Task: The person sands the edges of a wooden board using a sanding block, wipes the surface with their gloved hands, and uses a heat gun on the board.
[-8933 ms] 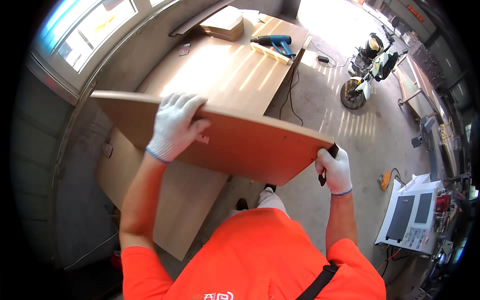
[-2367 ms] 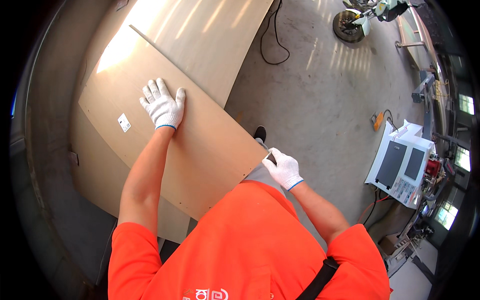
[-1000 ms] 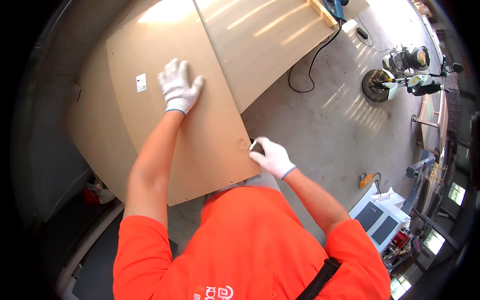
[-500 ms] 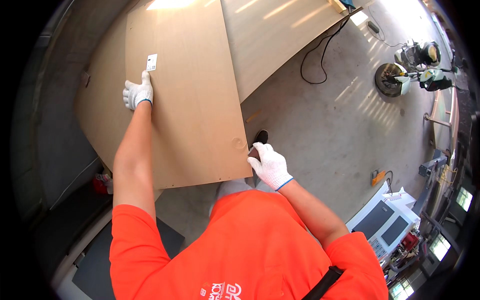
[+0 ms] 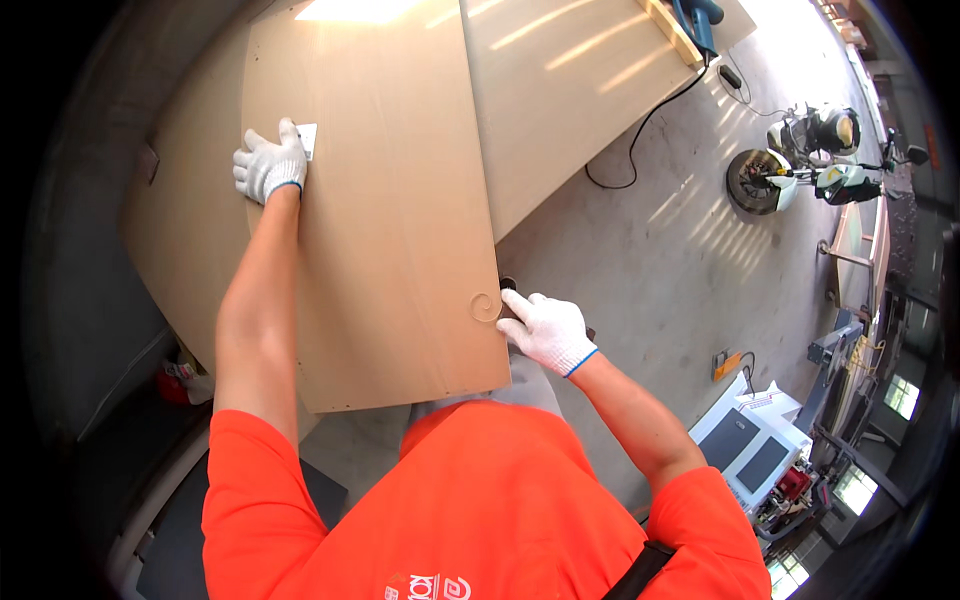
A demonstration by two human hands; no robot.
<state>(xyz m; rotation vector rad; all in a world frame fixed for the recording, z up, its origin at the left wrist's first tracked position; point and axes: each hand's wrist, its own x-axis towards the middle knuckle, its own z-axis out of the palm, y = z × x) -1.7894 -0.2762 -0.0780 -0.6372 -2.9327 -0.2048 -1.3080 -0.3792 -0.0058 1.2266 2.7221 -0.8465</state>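
Across the desk [image 5: 560, 130] lay the wood-faced panel [image 5: 390, 230]. The left hand [image 5: 269, 167] rested, fingers spread, at the panel's left edge; at its right edge, beside a curled shaving [image 5: 474, 306], the right hand [image 5: 547, 330] had bent fingers (whether gripping, I couldn't tell). Steady, light pressure seemed best.

Head-worn wide fisheye, one, upright: faces steeply down past the wearer's orange shirt [image 5: 480, 490] onto the wooden board [image 5: 395, 240] close below. Farther off, the motorbike [image 5: 770, 182] stands toward the curved dark rim, where detail seems, to my eye, rather stretched.
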